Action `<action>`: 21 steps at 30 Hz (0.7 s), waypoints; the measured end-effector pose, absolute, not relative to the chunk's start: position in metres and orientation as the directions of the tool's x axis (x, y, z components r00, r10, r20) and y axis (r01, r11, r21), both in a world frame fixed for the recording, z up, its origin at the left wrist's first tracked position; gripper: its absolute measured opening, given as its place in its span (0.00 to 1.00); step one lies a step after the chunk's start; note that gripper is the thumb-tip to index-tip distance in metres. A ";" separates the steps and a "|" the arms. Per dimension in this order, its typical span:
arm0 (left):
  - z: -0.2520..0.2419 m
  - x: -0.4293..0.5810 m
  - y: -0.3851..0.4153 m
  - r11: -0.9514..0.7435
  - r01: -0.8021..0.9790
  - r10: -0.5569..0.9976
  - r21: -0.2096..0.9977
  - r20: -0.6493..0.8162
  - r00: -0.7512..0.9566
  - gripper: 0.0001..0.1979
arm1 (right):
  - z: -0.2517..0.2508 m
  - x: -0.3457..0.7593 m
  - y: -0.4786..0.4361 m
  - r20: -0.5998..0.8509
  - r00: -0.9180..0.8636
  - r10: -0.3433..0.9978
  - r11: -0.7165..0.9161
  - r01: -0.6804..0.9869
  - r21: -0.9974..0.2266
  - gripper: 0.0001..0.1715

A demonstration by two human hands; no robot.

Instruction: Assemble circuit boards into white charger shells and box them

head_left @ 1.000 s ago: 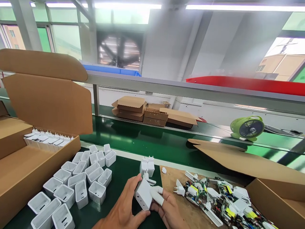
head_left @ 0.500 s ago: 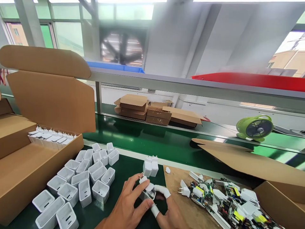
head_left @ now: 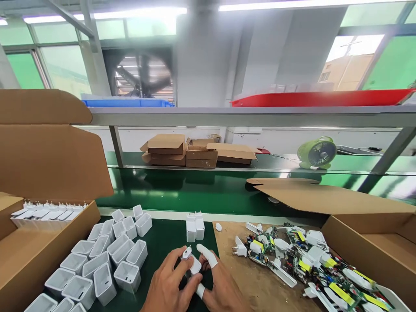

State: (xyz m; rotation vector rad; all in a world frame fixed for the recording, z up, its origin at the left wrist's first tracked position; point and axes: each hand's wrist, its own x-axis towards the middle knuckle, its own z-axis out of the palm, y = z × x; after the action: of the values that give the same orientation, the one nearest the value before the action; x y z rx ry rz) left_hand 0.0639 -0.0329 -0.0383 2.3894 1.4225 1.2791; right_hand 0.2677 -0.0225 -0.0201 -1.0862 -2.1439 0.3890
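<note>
Low in the middle of the view, my left hand [head_left: 169, 284] and my right hand [head_left: 217, 286] close together on one white charger [head_left: 191, 263], its plug pins pointing up. White finger cots cover two fingers of my right hand. The charger is held just above the green mat [head_left: 165, 242]. Several empty white charger shells [head_left: 112, 255] stand to the left of my hands. Two finished chargers [head_left: 195, 226] stand upright beyond my fingers.
An open cardboard box [head_left: 39, 242] on the left holds a row of finished chargers [head_left: 48, 212]. A heap of circuit boards and plug caps [head_left: 299, 260] lies on a brown board at the right, beside another carton [head_left: 373, 247]. A green conveyor belt [head_left: 201, 190], flat cartons [head_left: 195, 151] and a green fan [head_left: 316, 152] lie behind.
The charger has been turned from flat-side-up to pins-up and pressed down between both hands. The camera has swung a little to the right and down.
</note>
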 end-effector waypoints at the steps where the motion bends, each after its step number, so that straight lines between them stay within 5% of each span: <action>1: -0.037 0.063 -0.032 -0.565 0.694 0.767 0.446 0.594 0.242 0.13 | -0.017 0.269 -0.025 0.435 -0.415 0.799 0.600 0.594 -0.536 0.40; 9: 0.025 0.049 0.004 -0.313 0.697 0.949 0.645 0.183 0.257 0.19 | -0.019 0.267 -0.026 0.388 -0.393 0.834 0.552 0.602 -0.577 0.34; 16: 0.043 0.047 0.071 -0.265 0.672 0.954 0.692 0.087 0.287 0.57 | -0.037 0.273 -0.010 0.404 -0.433 0.806 0.589 0.659 -0.469 0.42; 21: 0.036 0.062 0.094 -0.271 0.654 0.948 0.706 0.079 0.307 0.58 | -0.050 0.276 0.003 0.368 -0.472 0.801 0.596 0.685 -0.419 0.34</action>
State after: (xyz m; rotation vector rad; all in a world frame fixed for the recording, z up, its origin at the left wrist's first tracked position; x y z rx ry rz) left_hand 0.0618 0.0943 0.0356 2.0167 1.4163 0.6801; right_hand 0.2764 0.0026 -0.0498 -1.1759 -2.2930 0.2886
